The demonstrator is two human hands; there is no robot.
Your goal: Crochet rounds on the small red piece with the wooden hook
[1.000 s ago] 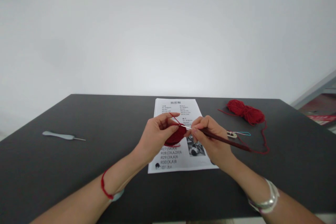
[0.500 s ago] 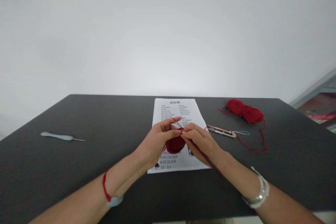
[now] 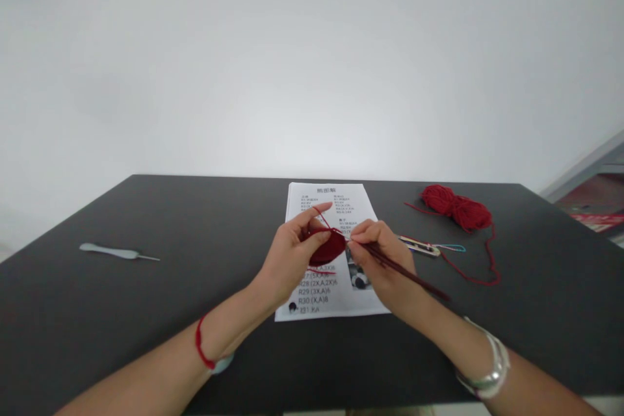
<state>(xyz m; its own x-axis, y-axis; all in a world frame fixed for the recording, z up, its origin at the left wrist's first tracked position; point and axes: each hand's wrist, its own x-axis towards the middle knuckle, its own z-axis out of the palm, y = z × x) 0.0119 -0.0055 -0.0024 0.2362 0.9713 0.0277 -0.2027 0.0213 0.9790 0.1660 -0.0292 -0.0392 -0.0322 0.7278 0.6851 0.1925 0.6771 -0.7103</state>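
My left hand [image 3: 287,253] pinches a small round piece of dark red crochet work [image 3: 327,247], with a strand of red yarn running over its raised forefinger. My right hand [image 3: 383,260] grips a dark brown crochet hook [image 3: 404,270] like a pencil, its tip at the edge of the red piece. Both hands hover above a printed pattern sheet [image 3: 331,205] lying on the black table [image 3: 146,299].
A ball of red yarn [image 3: 455,207] lies at the back right, its strand trailing toward me. Small snips with a blue loop [image 3: 426,247] lie right of the sheet. A pale blue-handled hook [image 3: 117,252] rests at the far left. A white wall rises behind.
The right hand swung the hook's handle outward to the right and lifted a little. The left hand raised the red piece slightly and its forefinger stretched up.
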